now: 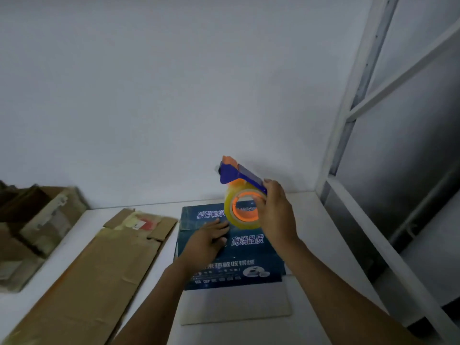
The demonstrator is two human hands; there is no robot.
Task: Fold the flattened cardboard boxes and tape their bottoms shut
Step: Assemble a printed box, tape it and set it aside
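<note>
Cardboard blue box [249,267]: judged light, stiff, flaps springy; best held at the seam. On its top left hand [206,241] presses flat, fingers straight. Above its far edge right hand [276,212] grips tape dispenser [232,174]; flattened cardboard [99,265] lies left.

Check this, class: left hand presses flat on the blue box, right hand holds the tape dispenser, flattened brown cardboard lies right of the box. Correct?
No: the head view shows the flattened brown cardboard left of the blue box. The left hand and the right hand with the tape dispenser are as stated.
</note>
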